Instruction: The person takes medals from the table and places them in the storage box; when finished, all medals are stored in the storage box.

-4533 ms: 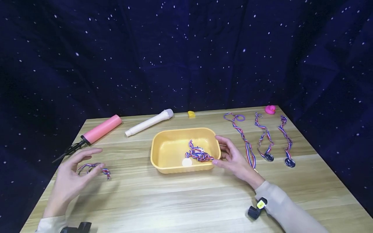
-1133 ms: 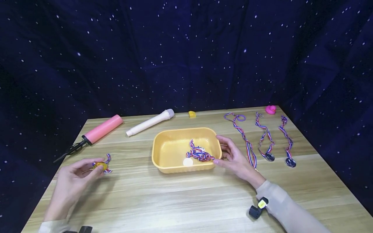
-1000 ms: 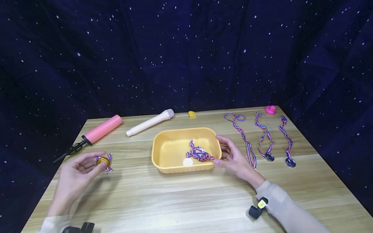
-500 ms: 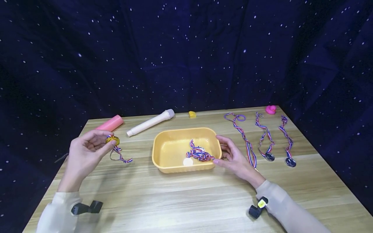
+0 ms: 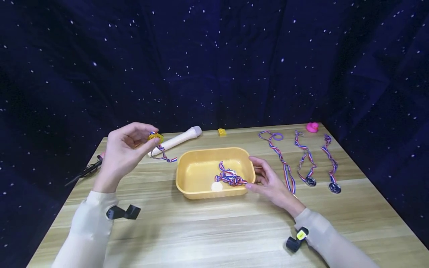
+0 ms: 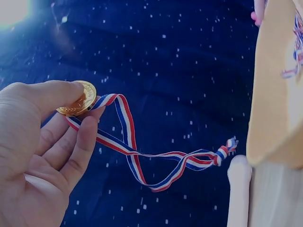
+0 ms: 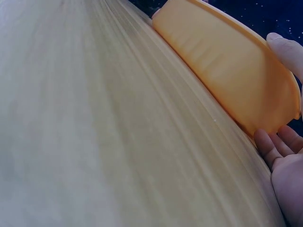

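Aloft, gold medal (image 5: 155,137) in left grip (image 5: 125,150).

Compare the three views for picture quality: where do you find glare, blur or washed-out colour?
Head view: sharp, evenly lit. Left wrist view: bright glare in the top-left corner, gold medal crisp, yellow tray soft and pale. Right wrist view: table washed out and blurred.

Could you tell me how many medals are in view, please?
5: one in the left hand, one in the tub, three on the table's right side. More could hide beneath the tub's ribbon.

shiny gold medal (image 6: 78,99), woven ribbon (image 6: 142,156); plastic tub (image 5: 201,169)
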`<action>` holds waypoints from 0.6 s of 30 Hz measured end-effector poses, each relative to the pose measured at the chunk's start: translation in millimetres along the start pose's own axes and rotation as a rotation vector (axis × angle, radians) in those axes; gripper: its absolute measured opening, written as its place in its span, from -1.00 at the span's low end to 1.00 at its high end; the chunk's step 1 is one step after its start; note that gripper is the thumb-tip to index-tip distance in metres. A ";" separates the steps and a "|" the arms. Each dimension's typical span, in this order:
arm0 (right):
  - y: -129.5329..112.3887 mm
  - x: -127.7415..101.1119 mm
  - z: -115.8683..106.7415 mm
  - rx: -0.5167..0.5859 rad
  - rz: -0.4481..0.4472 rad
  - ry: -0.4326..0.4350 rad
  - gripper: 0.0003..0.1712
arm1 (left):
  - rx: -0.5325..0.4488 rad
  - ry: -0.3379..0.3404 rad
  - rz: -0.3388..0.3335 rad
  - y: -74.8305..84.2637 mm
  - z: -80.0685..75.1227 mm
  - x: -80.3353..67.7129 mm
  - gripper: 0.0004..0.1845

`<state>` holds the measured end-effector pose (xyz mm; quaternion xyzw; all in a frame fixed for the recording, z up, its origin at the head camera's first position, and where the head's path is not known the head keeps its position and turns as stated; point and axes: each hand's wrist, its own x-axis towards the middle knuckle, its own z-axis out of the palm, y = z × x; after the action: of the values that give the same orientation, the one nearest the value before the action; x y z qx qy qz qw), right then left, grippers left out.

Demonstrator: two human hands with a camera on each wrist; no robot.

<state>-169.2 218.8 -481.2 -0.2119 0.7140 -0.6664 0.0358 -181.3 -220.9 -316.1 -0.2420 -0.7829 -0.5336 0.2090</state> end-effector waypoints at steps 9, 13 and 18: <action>1.9 0.1 0.4 0.003 -0.006 -0.002 0.08 | -0.073 -0.064 0.034 3.5 32.5 18.5 -0.72; 2.0 0.5 0.3 0.004 -0.006 -0.001 0.09 | -0.099 -0.090 0.018 5.3 43.1 23.7 -0.72; 1.0 0.7 -0.5 -0.002 -0.003 0.002 0.09 | -0.103 -0.131 -0.012 2.7 55.4 24.9 -0.74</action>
<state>-170.2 219.0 -482.0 -0.2122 0.7145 -0.6658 0.0340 -203.3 -164.3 -318.5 -0.2820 -0.7679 -0.5576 0.1413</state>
